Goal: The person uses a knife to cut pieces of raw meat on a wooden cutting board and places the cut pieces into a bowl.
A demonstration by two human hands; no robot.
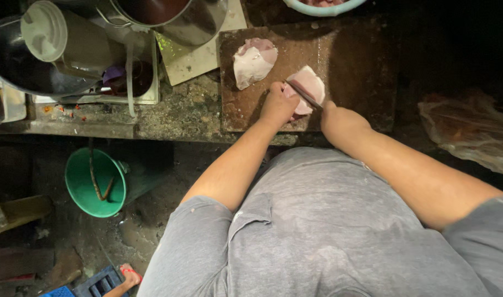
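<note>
The left hand (278, 104) has its grip pressed down and closed over the near end of a pale pink, fat-edged slab of raw meat (308, 85), pinning it flat. The right hand (339, 120) has its grip wrapped shut around the handle of a thin dark-bladed knife (305, 93), whose blade runs slantwise across the slab, just beyond the left knuckles.

That meat looks soft, wet and slippery, floppy rather than stiff, and fairly light; it would slide under the blade unless held from above with fingertips curled back, well clear of the edge. The firmer fatty rim looks the surest place to hold.

The slab lies directly under and just past the left grip, on a dark brown wooden cutting board (350, 66). A second, paler lump of raw meat (253, 61) rests up and to the left of the grip, apart from it. Beyond, on the speckled stone worktop (180, 113), stand steel pots (180, 19); below on the floor sits a green plastic bucket (78, 184).
</note>
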